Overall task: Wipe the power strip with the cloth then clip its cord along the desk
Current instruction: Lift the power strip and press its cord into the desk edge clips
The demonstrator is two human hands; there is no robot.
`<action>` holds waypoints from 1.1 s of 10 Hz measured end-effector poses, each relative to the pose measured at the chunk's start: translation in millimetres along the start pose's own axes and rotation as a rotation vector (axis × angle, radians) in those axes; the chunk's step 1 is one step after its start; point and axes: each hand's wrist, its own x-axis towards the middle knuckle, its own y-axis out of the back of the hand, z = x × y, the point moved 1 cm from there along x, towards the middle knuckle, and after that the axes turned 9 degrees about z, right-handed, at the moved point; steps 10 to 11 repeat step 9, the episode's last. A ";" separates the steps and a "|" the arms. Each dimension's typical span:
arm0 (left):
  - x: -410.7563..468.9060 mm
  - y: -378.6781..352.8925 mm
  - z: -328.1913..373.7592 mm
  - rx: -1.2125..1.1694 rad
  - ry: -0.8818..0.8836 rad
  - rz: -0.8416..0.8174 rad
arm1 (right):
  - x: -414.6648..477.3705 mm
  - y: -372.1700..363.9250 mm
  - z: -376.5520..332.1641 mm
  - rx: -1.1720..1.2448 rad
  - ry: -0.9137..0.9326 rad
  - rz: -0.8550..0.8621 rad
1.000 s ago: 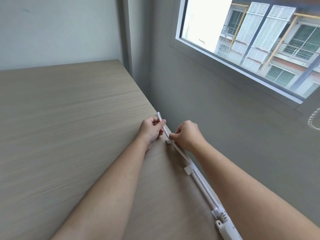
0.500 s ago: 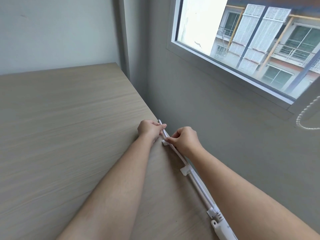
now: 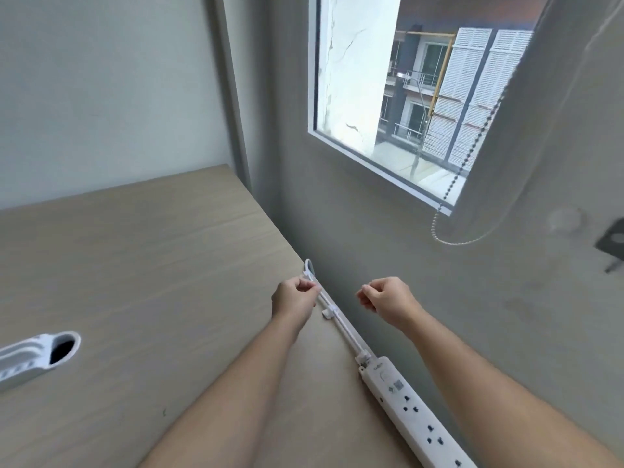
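A white power strip [image 3: 413, 415] lies along the right edge of the wooden desk [image 3: 141, 271], against the grey wall. Its white cord [image 3: 344, 327] runs away from me along that edge, held by small white clips [image 3: 329, 313]. The cord's far end bends over the desk edge near another clip [image 3: 309, 270]. My left hand [image 3: 295, 300] pinches the cord near that far end. My right hand [image 3: 388, 300] hovers off the desk edge, in front of the wall, fingers curled with nothing in them. No cloth is in view.
A white grommet with a dark hole [image 3: 62, 349] sits in the desk at the left. A window [image 3: 405, 96] is set in the wall above, with a beaded blind chain [image 3: 452, 231] hanging at its right corner.
My right hand has let go of the cord and clip and pulled back to the right. My view has drawn back, so the power strip and the grommet now show.
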 end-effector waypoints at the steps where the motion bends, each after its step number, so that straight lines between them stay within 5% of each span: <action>1: -54.7 -16.8 -13.5 0.038 0.070 -0.110 | -40.3 24.3 23.9 -0.036 -0.045 -0.009; 4: -173.8 -62.7 -78.9 0.218 0.174 -0.267 | -141.9 57.6 102.7 -0.204 -0.156 -0.049; 11: -208.7 -52.3 -75.9 0.118 0.273 -0.320 | -175.4 52.4 115.1 -0.209 -0.108 -0.037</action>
